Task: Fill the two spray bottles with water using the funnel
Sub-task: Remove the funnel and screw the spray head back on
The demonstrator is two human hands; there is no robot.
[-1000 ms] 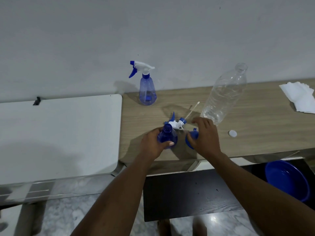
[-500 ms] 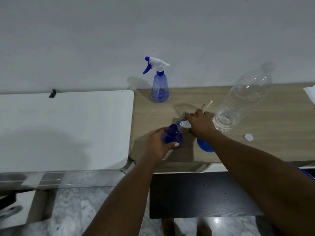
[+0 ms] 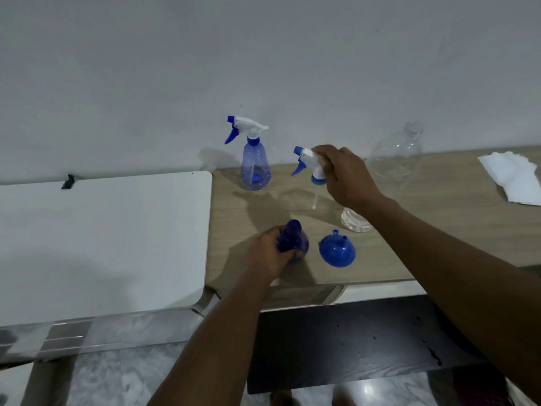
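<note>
My left hand grips an open blue spray bottle standing on the wooden table, its neck uncapped. My right hand holds a white and blue spray head in the air above the table, its thin dip tube hanging down. A blue funnel lies upside down just right of the held bottle. A second blue spray bottle with its trigger head on stands by the wall. A clear plastic water bottle with a little water stands behind my right forearm.
A white table top adjoins the wooden one on the left. White paper napkins lie at the far right. A dark lower surface sits below the table's front edge.
My right hand has picked the spray head up from the table and lifted it up and back. My left hand stays on the open bottle. The funnel is now uncovered.
</note>
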